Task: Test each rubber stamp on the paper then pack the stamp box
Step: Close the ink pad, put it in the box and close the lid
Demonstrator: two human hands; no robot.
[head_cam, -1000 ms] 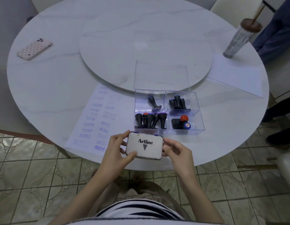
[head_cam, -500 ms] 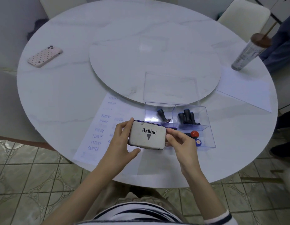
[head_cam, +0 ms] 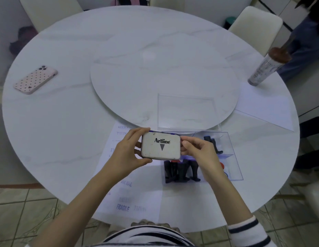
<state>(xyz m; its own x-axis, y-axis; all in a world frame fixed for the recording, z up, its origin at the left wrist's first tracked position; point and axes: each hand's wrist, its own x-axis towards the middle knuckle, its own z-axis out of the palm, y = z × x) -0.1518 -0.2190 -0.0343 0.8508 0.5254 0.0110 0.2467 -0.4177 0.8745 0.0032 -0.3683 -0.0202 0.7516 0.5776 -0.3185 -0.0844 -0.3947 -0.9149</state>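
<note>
Just below the frame's centre, both hands hold the ink pad above the table, its long axis running left to right and its printed lid (the word "Artline" reads upright) facing the camera. The left hand clamps its left end, fingers above and thumb below; the right hand pinches its right end. Behind it sits the clear stamp box, black stamps upright inside, beside the stamped paper.

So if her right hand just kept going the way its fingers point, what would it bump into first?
The right hand points leftward and already touches the ink pad tin, so the tin comes first. Past that is the left hand gripping the tin's other end.
</note>
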